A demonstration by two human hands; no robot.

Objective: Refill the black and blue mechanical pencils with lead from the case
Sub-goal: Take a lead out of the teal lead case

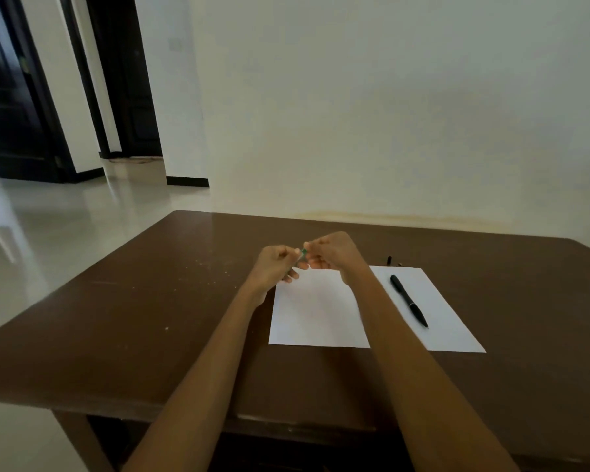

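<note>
Both hands' fingers [305, 265] pinch the lead case [303, 253] between them.

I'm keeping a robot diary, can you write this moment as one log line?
left hand: holds lead case | right hand: pinches its green end | black pencil: lying on paper | blue pencil: not seen

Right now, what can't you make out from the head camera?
- Small clear item with a green end, pinched between left hand and right hand: fingers cover most of it, so lead case or pencil unclear.
- Two tiny dark bits beyond the paper: too small to identify.
- Blue pencil: not visible; only the black pencil shows.
</note>
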